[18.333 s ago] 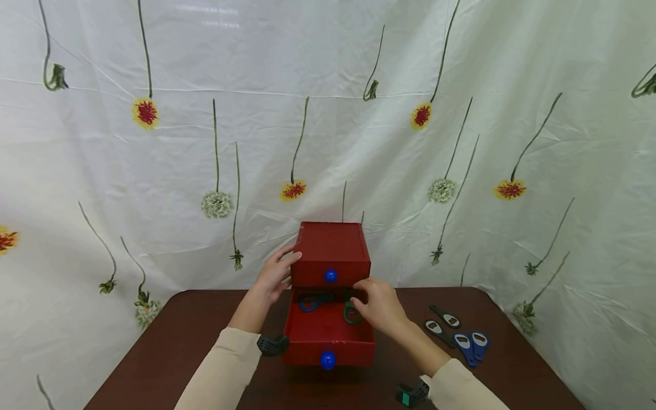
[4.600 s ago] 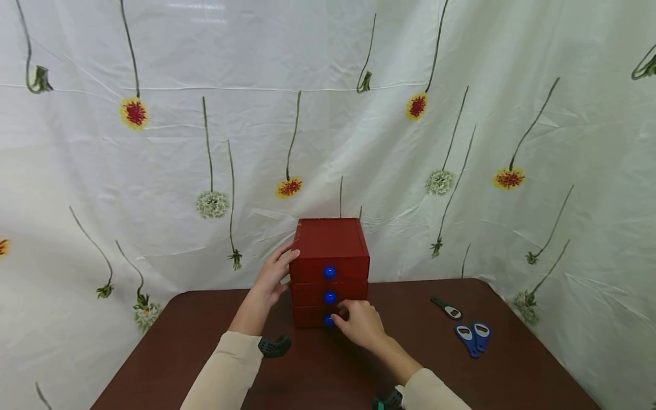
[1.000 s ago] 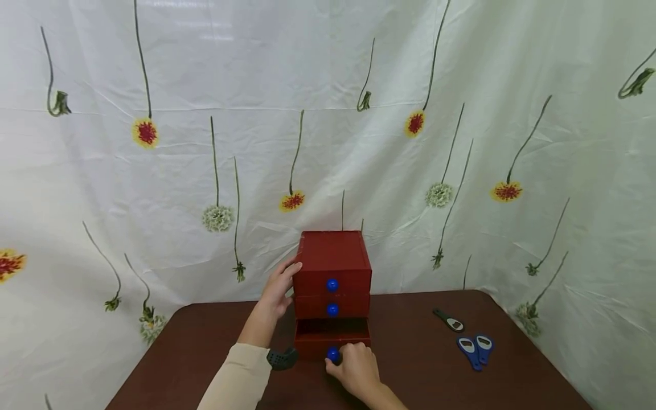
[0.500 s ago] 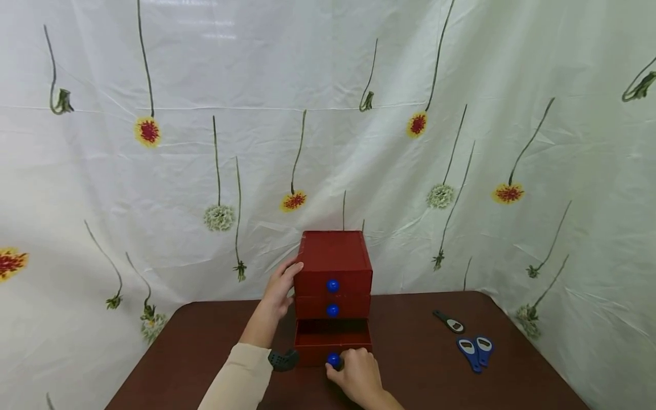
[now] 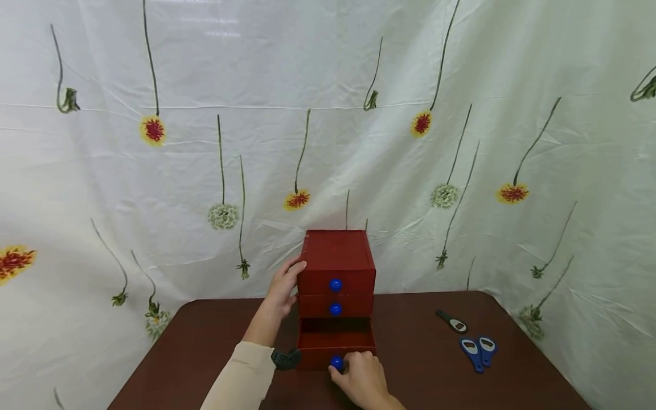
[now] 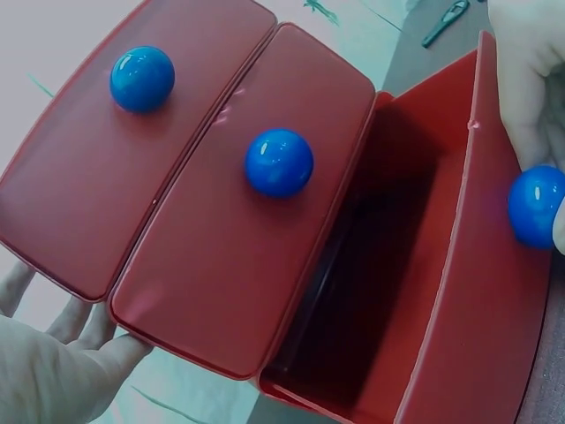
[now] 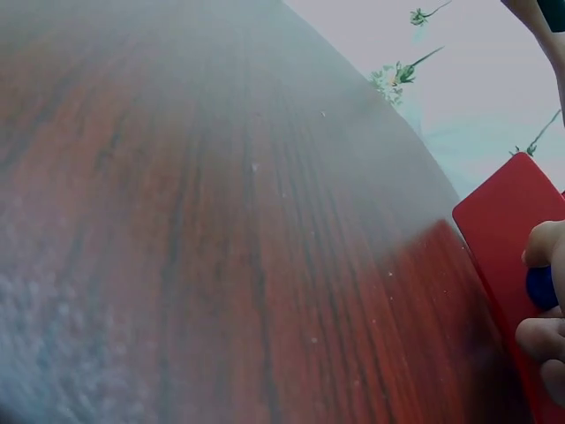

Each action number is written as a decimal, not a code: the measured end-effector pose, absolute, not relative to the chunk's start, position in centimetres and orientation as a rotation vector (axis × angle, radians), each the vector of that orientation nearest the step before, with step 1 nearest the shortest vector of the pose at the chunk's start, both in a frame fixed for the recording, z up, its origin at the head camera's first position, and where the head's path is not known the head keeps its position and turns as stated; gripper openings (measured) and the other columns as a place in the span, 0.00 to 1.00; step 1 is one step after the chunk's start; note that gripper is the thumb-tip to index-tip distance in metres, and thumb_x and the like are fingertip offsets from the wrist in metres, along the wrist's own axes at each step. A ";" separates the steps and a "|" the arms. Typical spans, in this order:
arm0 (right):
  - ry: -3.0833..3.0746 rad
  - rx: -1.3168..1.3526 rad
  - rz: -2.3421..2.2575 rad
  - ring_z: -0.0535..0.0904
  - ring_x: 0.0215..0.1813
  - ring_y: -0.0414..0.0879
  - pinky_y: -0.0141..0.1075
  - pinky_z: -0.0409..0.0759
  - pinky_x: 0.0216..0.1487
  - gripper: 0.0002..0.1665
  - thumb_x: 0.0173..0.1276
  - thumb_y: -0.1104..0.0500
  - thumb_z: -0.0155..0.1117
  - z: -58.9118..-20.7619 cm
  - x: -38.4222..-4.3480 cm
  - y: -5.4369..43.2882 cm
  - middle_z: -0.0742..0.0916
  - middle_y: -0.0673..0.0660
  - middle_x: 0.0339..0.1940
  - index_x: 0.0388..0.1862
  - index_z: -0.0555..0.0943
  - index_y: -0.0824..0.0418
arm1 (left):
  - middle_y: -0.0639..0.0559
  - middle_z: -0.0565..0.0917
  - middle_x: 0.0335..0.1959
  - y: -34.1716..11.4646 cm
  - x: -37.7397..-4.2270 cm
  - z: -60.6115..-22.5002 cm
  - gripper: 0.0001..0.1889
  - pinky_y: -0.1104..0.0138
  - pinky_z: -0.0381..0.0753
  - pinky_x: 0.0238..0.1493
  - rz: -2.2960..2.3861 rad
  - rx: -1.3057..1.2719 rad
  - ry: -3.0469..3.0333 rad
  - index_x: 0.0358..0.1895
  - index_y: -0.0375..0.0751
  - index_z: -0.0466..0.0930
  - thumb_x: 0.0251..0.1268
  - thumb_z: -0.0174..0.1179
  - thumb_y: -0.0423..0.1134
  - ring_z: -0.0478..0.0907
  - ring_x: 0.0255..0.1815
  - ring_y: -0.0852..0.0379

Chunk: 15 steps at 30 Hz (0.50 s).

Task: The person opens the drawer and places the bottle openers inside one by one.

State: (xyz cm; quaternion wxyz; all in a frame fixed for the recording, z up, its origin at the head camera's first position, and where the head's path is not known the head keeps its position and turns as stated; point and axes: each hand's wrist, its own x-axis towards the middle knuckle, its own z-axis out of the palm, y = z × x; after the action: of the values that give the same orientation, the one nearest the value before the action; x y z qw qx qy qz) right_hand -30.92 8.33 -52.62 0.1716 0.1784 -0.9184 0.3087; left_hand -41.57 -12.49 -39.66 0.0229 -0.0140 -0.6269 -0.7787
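Observation:
A red three-drawer box (image 5: 337, 248) with blue knobs stands on the dark brown table. Its bottom drawer (image 5: 314, 357) is pulled out, while the upper two are closed. My right hand (image 5: 363, 378) pinches the bottom drawer's blue knob (image 6: 533, 208) between thumb and fingers. Against the box's left side rests my left hand (image 5: 282, 287), fingers extended along the wall; the left wrist view shows its fingertips at the edge of the upper drawers. Inside the bottom drawer, the visible floor is bare and the back lies in shadow.
To the right of the box lie a dark green bottle opener (image 5: 453, 322) and two blue bottle openers, one (image 5: 472, 355) overlapping the other (image 5: 487, 348). A white curtain (image 5: 256, 188) printed with flowers hangs behind the table (image 5: 410, 353).
Earlier the middle drawer was out, my right hand in it; it was then closed, and one dark green opener left the table. Since then the bottom drawer has slid out, slightly further in the last second.

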 end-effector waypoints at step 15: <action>-2.625 0.518 0.912 0.63 0.11 0.30 0.29 0.64 0.14 0.29 0.62 0.45 0.78 -52.2 -30.2 8.6 0.67 0.36 0.07 0.10 0.71 0.47 | 0.38 0.71 0.72 -12.3 -41.6 -39.6 0.33 0.38 0.63 0.67 -2.415 -0.027 -1.952 0.78 0.47 0.65 0.75 0.62 0.50 0.66 0.72 0.38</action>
State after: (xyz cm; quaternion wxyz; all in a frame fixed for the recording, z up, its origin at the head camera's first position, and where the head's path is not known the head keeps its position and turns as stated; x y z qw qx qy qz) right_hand -30.15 8.58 -52.20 0.1569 0.1810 -0.9171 0.3186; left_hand -41.61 -12.35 -39.57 0.0181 -0.0086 -0.6284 -0.7776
